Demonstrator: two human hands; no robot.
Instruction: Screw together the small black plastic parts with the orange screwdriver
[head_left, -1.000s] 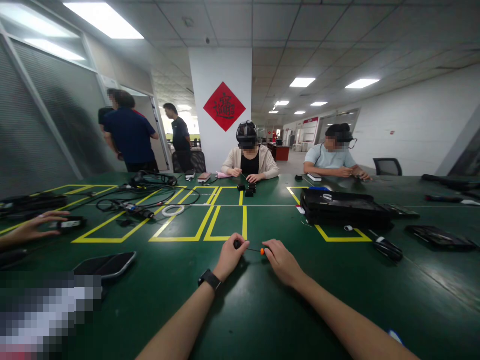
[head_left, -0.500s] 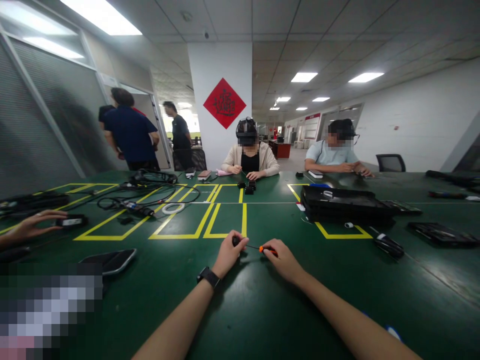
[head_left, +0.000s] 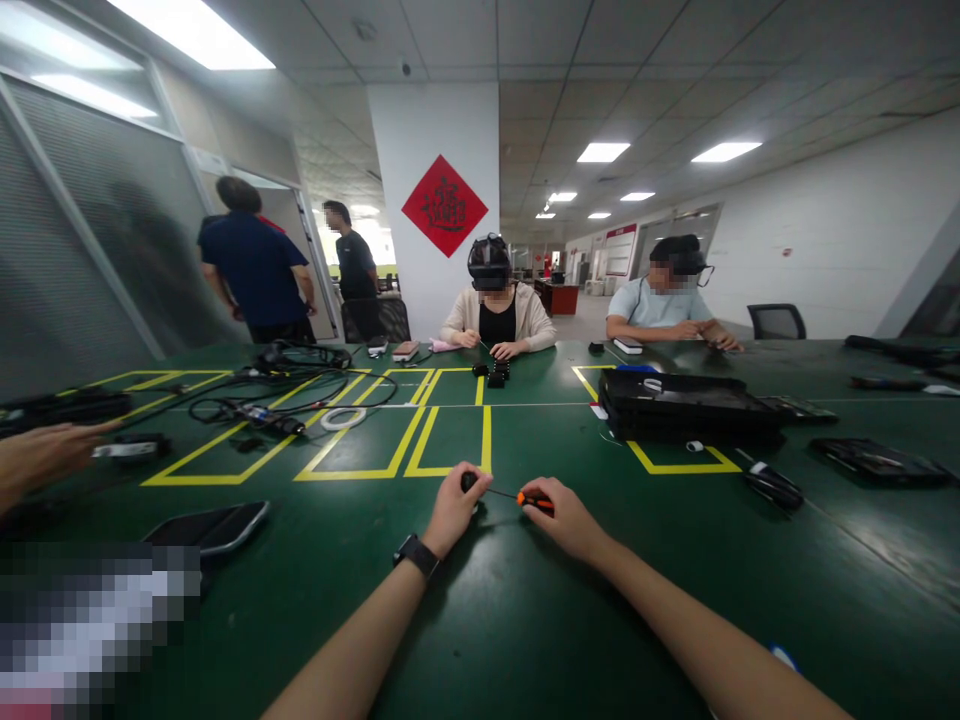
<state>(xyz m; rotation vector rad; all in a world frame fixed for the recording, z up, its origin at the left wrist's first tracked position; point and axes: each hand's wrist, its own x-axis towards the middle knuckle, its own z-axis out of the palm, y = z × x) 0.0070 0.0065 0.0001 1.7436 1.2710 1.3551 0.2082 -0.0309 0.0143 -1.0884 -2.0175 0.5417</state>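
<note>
In the head view, my right hand [head_left: 564,515] is closed round the black and orange handle of a screwdriver [head_left: 534,501]. The thin shaft points left, its tip reaching a small black part [head_left: 469,481] pinched in my left hand [head_left: 453,505]. My left fingers hide most of that part, so its kind does not show. Both hands are just above the green table [head_left: 480,620], near its middle. A black watch [head_left: 416,555] is on my left wrist.
Cables [head_left: 281,400] and a white ring [head_left: 343,419] lie ahead left, a phone [head_left: 217,527] nearer. A co-worker's hand [head_left: 52,455] is at far left. A black case [head_left: 690,405] and a computer mouse [head_left: 774,487] lie right. Two people sit across the table.
My right fingers have shifted on the screwdriver, so more of its handle shows. My left hand stays nearly in place. The co-worker's hand at left has moved off the small black object.
</note>
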